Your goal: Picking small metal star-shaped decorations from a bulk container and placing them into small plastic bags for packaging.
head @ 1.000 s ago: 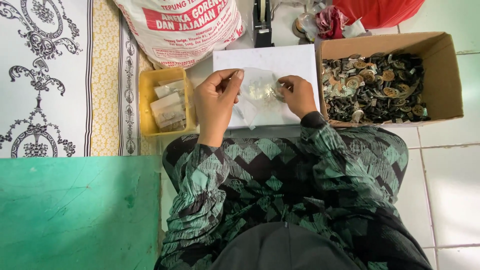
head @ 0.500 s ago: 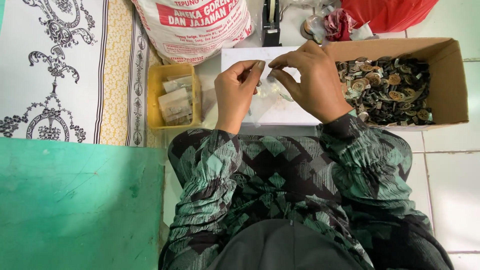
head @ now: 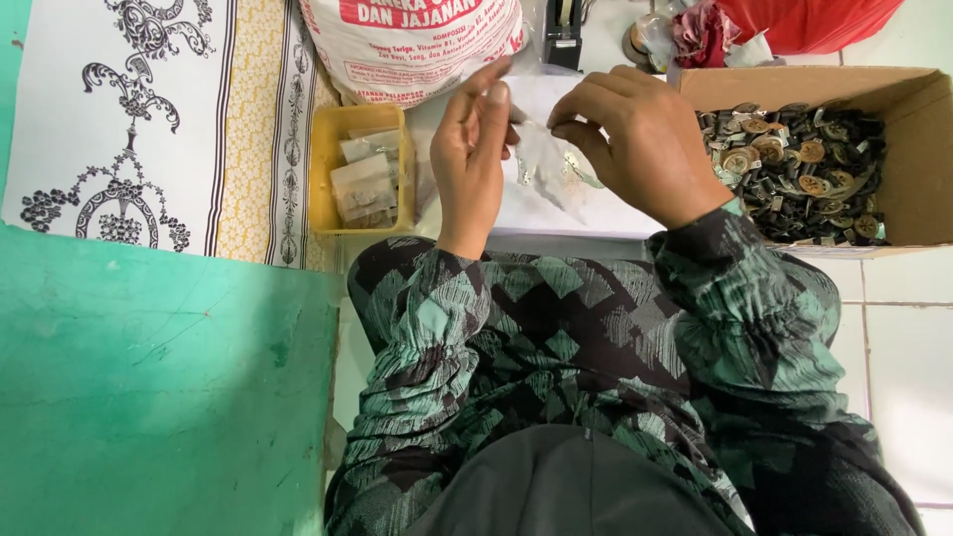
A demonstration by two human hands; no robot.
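Left hand (head: 475, 164) and right hand (head: 635, 139) each pinch one small clear plastic bag (head: 546, 164) between closed fingertips, above the white sheet (head: 606, 213) on the floor. The yellow tray (head: 323, 184) lies just left; the cardboard box (head: 918, 149) just right.

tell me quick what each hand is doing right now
Left hand: pinching the small clear plastic bag at its top edge.
Right hand: closed on the same bag.
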